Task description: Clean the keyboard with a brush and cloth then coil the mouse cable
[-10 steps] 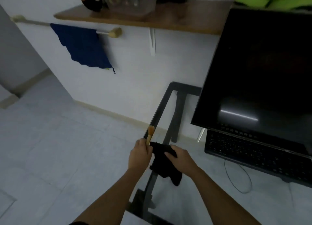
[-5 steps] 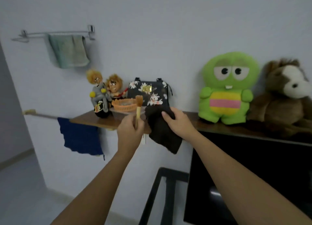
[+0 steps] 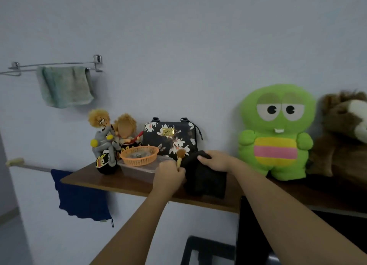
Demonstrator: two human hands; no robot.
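Nearest, bottom edge: a black frame (image 3: 206, 248) and, to its right, a dark screen (image 3: 256, 235) standing beneath the shelf.

Two bare forearms reach up from below to the shelf front.

Left hand (image 3: 168, 174): fingers curled round the handle of a small brush (image 3: 179, 159), which stands upright with its tan bristles above the fist, just in front of the floral bag.

Right hand (image 3: 215, 161): fingers curled over the top of a black cloth (image 3: 204, 182), gripping it. The cloth is bunched, its lower part lying on the shelf close to the front edge, just right of the brush.

Shelf (image 3: 89, 180): brown wood, fixed to the wall.

On the shelf, left to right:
- Two yellow-haired dolls (image 3: 107, 137) seated on a toy motorbike.
- Clear container (image 3: 137, 171), lidded, with an orange basket (image 3: 139, 155) on top; a small round object lies in the basket, too blurred to identify.
- Floral bag (image 3: 170, 137), dark, with white flowers and a gold plate, upright against the wall.
- Green plush toy (image 3: 276, 133), with pink and yellow belly stripes.
- Brown plush toy (image 3: 345, 133), partly cut off at the right edge.

Below the shelf's left end: a blue cloth (image 3: 83, 203) hanging from a rod (image 3: 27, 166).

Farthest, on the wall (image 3: 198, 46), upper left: a metal towel rail (image 3: 55, 64) carrying a pale green towel (image 3: 65, 85).
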